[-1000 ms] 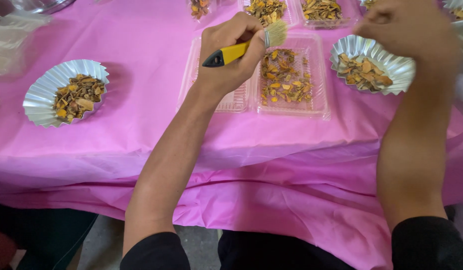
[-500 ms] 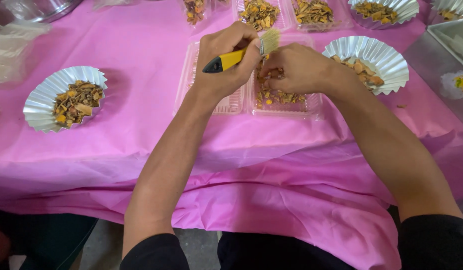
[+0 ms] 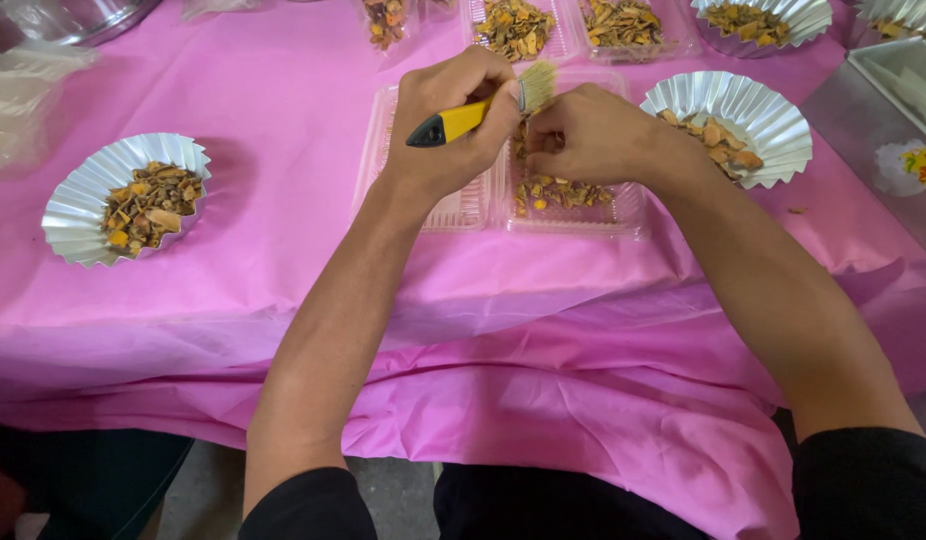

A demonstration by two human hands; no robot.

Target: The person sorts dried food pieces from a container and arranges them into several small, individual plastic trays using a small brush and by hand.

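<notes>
Since half a second ago the right hand (image 3: 593,135) sits in much the same place, closed up against the brush head; a full second back it was out over the foil cup on the right. Head camera has shifted slightly.

Brush (image 3: 488,108): small, yellow handle with black end, pale bristles. Held in the left hand (image 3: 458,125), fingers wrapped fully round the handle, thumb side up. Long axis runs left to right, slightly rising: black tip points left, bristles point right, toward the right hand. Bristles touch or nearly touch the right fingertips.

Right hand: fingers curled shut in a pinch, apparently on a small piece; I cannot tell what it is, the knuckles hide it. Both hands hover over the clear plastic tray (image 3: 573,205), right compartment, which holds a thin scatter of yellow-brown dried pieces (image 3: 558,190). Left compartment of the same tray looks bare, mostly under the left wrist.

Relation that matters: bristles lie directly left of the pinched fingers, handle axis aimed at them; left hand carries the tool, right hand presents the piece.

Outward: foil cup (image 3: 743,115) with the same pieces just right of the tray; second foil cup (image 3: 123,200) well apart on the left. More filled trays (image 3: 518,25) along the far edge. Pink cloth (image 3: 283,270) covers the surface. Metal container (image 3: 883,110) at far right.
</notes>
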